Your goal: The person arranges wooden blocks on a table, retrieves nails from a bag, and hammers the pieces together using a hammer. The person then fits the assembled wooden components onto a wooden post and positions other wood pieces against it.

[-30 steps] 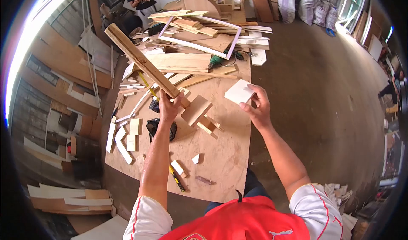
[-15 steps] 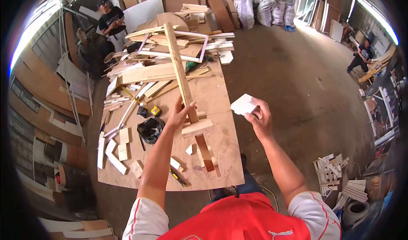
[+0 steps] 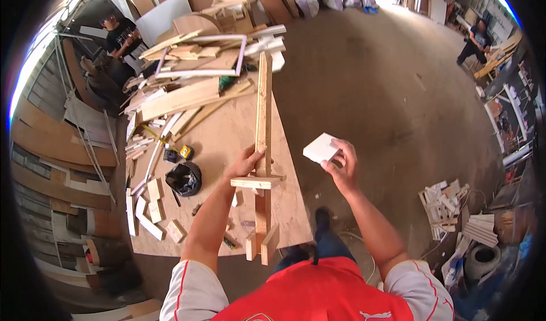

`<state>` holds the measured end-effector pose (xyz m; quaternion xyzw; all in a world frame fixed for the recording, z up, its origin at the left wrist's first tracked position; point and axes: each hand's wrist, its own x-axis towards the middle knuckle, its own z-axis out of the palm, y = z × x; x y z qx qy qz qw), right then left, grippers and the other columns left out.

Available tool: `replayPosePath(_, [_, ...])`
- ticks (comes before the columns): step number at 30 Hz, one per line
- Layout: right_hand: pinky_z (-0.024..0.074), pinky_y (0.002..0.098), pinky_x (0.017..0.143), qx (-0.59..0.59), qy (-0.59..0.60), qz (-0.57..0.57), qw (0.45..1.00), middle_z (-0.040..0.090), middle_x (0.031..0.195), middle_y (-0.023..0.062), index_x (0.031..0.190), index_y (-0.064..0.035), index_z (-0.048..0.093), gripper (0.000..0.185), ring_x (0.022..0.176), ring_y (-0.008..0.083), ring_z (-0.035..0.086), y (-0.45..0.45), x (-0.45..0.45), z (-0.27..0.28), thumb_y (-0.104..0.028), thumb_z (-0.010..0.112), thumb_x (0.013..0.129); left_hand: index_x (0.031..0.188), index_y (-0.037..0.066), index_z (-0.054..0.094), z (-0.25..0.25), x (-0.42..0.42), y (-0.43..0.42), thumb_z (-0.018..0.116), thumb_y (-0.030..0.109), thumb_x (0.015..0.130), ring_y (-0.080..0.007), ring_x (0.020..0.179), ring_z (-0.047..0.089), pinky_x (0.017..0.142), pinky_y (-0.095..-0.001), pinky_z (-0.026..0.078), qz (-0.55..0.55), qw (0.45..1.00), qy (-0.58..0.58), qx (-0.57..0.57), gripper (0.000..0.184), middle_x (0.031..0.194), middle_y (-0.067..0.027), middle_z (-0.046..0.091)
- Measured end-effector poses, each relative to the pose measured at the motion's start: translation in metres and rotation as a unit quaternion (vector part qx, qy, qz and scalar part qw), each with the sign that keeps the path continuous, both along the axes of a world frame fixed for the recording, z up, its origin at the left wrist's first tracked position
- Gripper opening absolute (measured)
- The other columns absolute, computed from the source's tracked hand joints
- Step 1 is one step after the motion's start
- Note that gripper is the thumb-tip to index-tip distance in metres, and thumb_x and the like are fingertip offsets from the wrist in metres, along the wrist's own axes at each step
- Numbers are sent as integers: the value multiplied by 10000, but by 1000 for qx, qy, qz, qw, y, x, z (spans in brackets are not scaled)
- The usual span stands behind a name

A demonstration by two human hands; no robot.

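My left hand (image 3: 249, 163) is wrapped round a long wooden piece (image 3: 263, 105), which stands nearly upright in view above the table's right part. A short crosspiece (image 3: 254, 182) sits across it just below my hand, and two short blocks (image 3: 269, 243) flank its lower end. Between the thumb and fingers of my right hand (image 3: 343, 164) is a small white-faced square board (image 3: 321, 148), held off the table's right side. The wooden piece and the board are apart.
The plywood table (image 3: 287, 190) bears a black bag (image 3: 183, 179), a yellow tape measure (image 3: 186, 152), small blocks and a pile of boards (image 3: 182, 98). One person (image 3: 120, 36) stands at the far left; another (image 3: 479, 42) sits at the far right. Scrap wood (image 3: 442, 207) lies right.
The long wooden piece has swung from a left-leaning slant to nearly upright, and its crosspiece now shows edge-on. The view has shifted right. The white-faced board is still in my right hand.
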<state>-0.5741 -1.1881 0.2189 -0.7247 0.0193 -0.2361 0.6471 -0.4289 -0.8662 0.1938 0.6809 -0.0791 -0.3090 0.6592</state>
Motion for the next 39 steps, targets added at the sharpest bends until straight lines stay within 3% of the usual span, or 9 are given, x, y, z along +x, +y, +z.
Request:
replayPosePath(5, [582, 463, 1025, 18, 34, -8, 999, 517, 1394, 168, 1389, -19, 603, 685, 1278, 305, 619, 1, 1, -22, -257, 894, 816, 1450, -65, 509, -19, -24, 8, 647, 487, 1061, -245, 1051, 725, 857, -409, 610, -28, 998, 56, 26, 689, 1110, -138, 700])
replayPosePath(12, [580, 456, 1021, -8, 64, -52, 997, 518, 1395, 160, 1388, -36, 610, 693, 1285, 296, 605, 56, -50, -40, -260, 899, 799, 1405, -65, 544, -48, -49, 68, 610, 461, 1083, -261, 1026, 733, 893, -425, 606, -108, 992, 42, 39, 621, 1122, -164, 713])
replayPosePath(19, [566, 459, 1034, 86, 85, -107, 987, 492, 1452, 139, 1427, -47, 593, 644, 1257, 288, 612, 152, -122, -102, -148, 855, 848, 1521, -14, 524, -22, -86, 155, 723, 440, 1030, -238, 973, 739, 858, -387, 615, -177, 976, 120, 40, 698, 1160, -124, 668])
replayPosePath(22, [554, 458, 1032, 57, 104, -103, 988, 527, 1428, 158, 1420, -39, 598, 683, 1239, 312, 623, 197, -134, -110, -198, 892, 825, 1463, -26, 554, -23, -94, 188, 726, 466, 1017, -247, 1010, 739, 875, -401, 612, -203, 973, 95, 45, 686, 1143, -126, 679])
replayPosePath(25, [565, 427, 958, -159, 146, -89, 972, 576, 1386, 128, 1422, -27, 594, 714, 1241, 283, 633, 230, -126, -119, -247, 908, 820, 1517, 0, 547, -29, -88, 217, 741, 482, 1008, -192, 982, 705, 886, -371, 581, -215, 972, 86, 46, 727, 1113, -97, 705])
replayPosePath(28, [514, 443, 1055, -135, 180, -68, 972, 581, 1366, 217, 1388, -15, 603, 807, 1271, 374, 600, 262, -103, -134, -310, 967, 732, 1530, 16, 562, -38, -75, 235, 733, 502, 1007, -195, 1121, 663, 1003, -374, 526, -221, 971, 65, 66, 734, 1261, -117, 704])
replayPosePath(32, [528, 452, 1024, -177, 127, -81, 973, 561, 1405, 201, 1392, -21, 601, 814, 1295, 362, 592, 275, -69, -150, -319, 970, 730, 1571, 18, 527, -37, -54, 241, 752, 498, 993, -200, 1251, 610, 1081, -358, 471, -202, 973, 49, 105, 784, 1371, -117, 676])
replayPosePath(34, [553, 433, 954, -185, 129, -81, 971, 545, 1451, 161, 1418, -45, 597, 815, 1297, 321, 599, 278, -59, -153, -332, 963, 749, 1532, 10, 570, -37, -45, 243, 757, 500, 989, -183, 1193, 624, 1036, -362, 492, -194, 969, 81, 128, 755, 1324, -101, 687])
replayPosePath(39, [550, 445, 975, -138, 182, -102, 968, 533, 1474, 184, 1414, -58, 598, 807, 1324, 343, 586, 259, -67, -152, -304, 958, 735, 1459, -3, 638, -40, -43, 224, 745, 494, 1003, -166, 1102, 634, 950, -360, 514, -212, 964, 103, 122, 683, 1212, -73, 707])
